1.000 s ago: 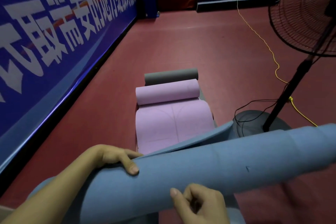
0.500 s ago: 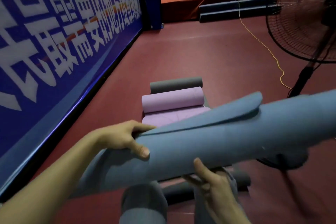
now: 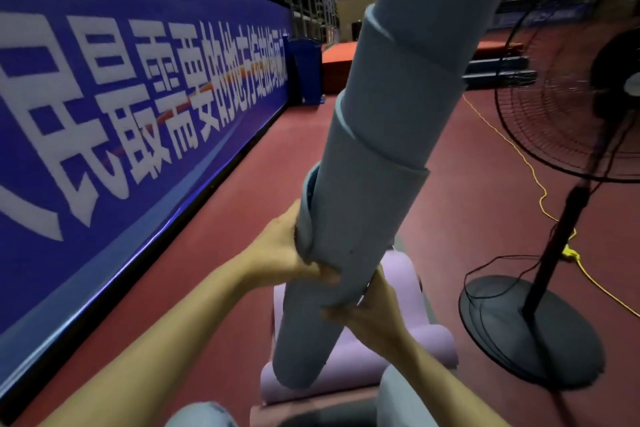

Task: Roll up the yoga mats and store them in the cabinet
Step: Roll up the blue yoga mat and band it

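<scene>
The grip of the left hand (image 3: 287,250) is closed around the loose outer flap of the rolled blue-grey yoga mat (image 3: 377,163), with the thumb pressed across the front of the roll near its lower part. The grip of the right hand (image 3: 370,315) is wrapped around the same roll from the right side and just below the left hand, the fingers curled behind it and mostly hidden. The mat is held well off the floor (image 3: 467,184) and steeply tilted, its lower end pointing down toward the person and its upper end rising out of the top edge of the view. The roll is uneven: stepped layer edges are seen along its length, and the outer layer stands away from the core beside the left hand. Beneath the lower end of the blue-grey mat, a lilac yoga mat (image 3: 398,350) is seen lying on the floor, partly rolled, with a rolled end on each side. A dark grey shape just below it is too blurred to be identified. Along the left side of the floor a blue banner (image 3: 121,97) with large white characters is stretched. On the right side of the floor a black pedestal fan (image 3: 554,156) is stood on a round base, with a yellow cable (image 3: 530,170) run across the floor behind it.
</scene>
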Available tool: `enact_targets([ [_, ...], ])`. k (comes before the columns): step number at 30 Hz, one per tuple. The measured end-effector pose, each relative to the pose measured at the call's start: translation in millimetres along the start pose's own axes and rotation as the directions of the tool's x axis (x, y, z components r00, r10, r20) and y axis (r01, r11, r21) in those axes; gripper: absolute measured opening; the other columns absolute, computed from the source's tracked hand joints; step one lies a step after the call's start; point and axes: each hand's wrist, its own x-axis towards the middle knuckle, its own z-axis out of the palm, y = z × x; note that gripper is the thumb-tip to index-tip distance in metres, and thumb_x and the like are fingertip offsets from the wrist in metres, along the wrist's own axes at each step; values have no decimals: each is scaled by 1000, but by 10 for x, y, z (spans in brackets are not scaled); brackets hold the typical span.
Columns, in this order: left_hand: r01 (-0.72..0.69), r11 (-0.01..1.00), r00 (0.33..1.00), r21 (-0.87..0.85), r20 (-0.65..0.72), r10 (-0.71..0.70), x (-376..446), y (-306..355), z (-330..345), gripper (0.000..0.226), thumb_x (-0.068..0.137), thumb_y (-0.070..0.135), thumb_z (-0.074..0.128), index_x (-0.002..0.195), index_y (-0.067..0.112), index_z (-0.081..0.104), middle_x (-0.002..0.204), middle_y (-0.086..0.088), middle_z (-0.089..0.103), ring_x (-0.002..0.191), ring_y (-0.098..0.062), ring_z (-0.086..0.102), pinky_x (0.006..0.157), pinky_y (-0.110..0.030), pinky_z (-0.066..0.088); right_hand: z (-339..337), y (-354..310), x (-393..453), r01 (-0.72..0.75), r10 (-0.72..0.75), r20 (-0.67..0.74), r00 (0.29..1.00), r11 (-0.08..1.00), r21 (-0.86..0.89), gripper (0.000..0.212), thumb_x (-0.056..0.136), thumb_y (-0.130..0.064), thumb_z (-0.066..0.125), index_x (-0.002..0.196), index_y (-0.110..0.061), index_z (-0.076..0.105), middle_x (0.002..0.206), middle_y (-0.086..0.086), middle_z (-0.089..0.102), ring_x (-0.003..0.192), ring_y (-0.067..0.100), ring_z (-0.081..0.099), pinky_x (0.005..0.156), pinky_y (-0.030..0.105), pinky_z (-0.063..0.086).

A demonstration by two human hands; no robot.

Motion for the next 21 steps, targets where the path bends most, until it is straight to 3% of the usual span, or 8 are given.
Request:
enact_targets([
  [4, 63, 995, 978, 80, -202, -46, -472, -315, 128, 113, 46, 41, 101, 143, 43, 45, 127, 22, 65, 115, -2, 64, 91, -37, 58, 348, 188, -127, -7, 9, 56, 998, 999, -34, 91, 47, -23, 81, 131, -38, 51, 117, -14, 69, 102, 16, 69, 69, 46, 61],
  [8, 178, 984, 904, -7, -394, -166, -930, -666, 75, 112, 36, 34, 103, 134, 41, 49, 125, 20, 65, 112, -1, 64, 84, -30, 59, 789, 205, -266, -16, 39, 178, 983, 992, -124, 88, 48, -28, 83, 126, -47, 48, 110, -23, 67, 96, 4, 67, 68, 33, 60],
  [11, 298, 954, 872, -28, -398, -284, -1223, -899, -150, 116, 36, 32, 102, 134, 49, 42, 124, 21, 64, 112, -3, 63, 83, -38, 60, 1154, 196, -295, -47, 85, 275, 958, 989, -140, 83, 46, -33, 84, 121, -47, 51, 107, -22, 69, 96, 4, 68, 69, 34, 60],
  [13, 344, 939, 860, 1, -403, -315, -1434, -1038, -306, 123, 37, 30, 102, 139, 55, 39, 123, 28, 65, 111, 2, 63, 80, -34, 60, 1386, 138, -339, -43, 86, 314, 946, 989, -140, 83, 45, -33, 83, 118, -54, 50, 106, -25, 69, 99, 3, 68, 71, 33, 61],
  [15, 371, 928, 834, 19, -446, -324, -1665, -1191, -411, 121, 35, 28, 102, 138, 56, 44, 117, 34, 66, 108, 7, 63, 74, -24, 59, 1548, -19, -387, -31, 69, 348, 935, 993, -112, 72, 52, -24, 83, 107, -58, 52, 106, -28, 69, 100, 3, 69, 71, 27, 60],
  [17, 409, 912, 802, 8, -480, -356, -1894, -1364, -465, 126, 32, 30, 101, 140, 56, 41, 118, 35, 64, 110, 13, 59, 74, -19, 56, 1693, -189, -399, -53, 87, 418, 904, 994, -93, 56, 65, -6, 79, 95, -49, 58, 109, -22, 70, 99, 5, 69, 71, 19, 56],
  [19, 443, 896, 780, -23, -483, -398, -2079, -1547, -493, 129, 32, 34, 101, 142, 55, 37, 128, 34, 59, 118, 12, 55, 81, -24, 55, 1849, -204, -391, -13, 47, 486, 873, 997, -74, 57, 66, 2, 76, 96, -45, 64, 112, -15, 73, 106, 1, 67, 80, 26, 60],
  [21, 470, 882, 773, -24, -470, -425, -2228, -1702, -488, 123, 32, 37, 101, 139, 48, 41, 127, 28, 60, 117, 3, 59, 79, -28, 57, 1990, -184, -430, 14, 5, 512, 859, 999, -34, 64, 62, 1, 77, 107, -43, 65, 115, -18, 73, 115, 5, 64, 84, 31, 61],
])
